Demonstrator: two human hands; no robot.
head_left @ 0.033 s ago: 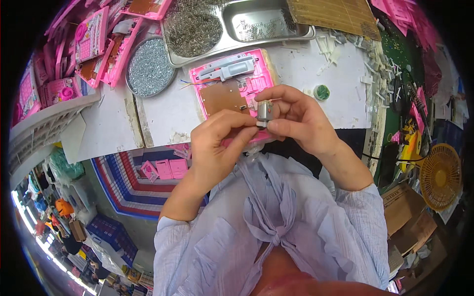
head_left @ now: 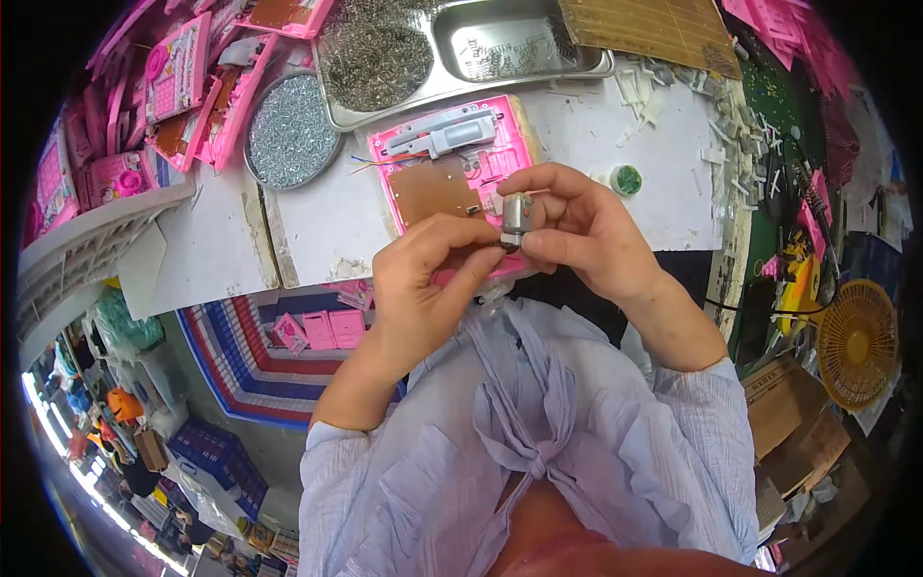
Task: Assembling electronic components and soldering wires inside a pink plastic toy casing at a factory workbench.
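Observation:
A small silver cylindrical motor [head_left: 514,221] is held between both my hands, just above the near edge of the table. My right hand [head_left: 591,236] pinches it from the right with thumb and fingers. The thumb and forefinger of my left hand [head_left: 423,284] close on its lower end. Right behind the hands lies an open pink plastic toy shell [head_left: 510,144], face down. It carries a brown circuit board [head_left: 431,190] and a grey plastic piece [head_left: 444,135]. Thin coloured wires [head_left: 370,163] trail off its left side.
On the white table [head_left: 212,250] stand a metal tray [head_left: 524,67] with heaps of small screws and a round tin of screws [head_left: 291,130]. Pink toy parts [head_left: 163,96] pile up at the left. A small green round part [head_left: 627,180] lies to the right, and brown boards [head_left: 654,29] at the back. A yellow fan [head_left: 856,341] sits lower right.

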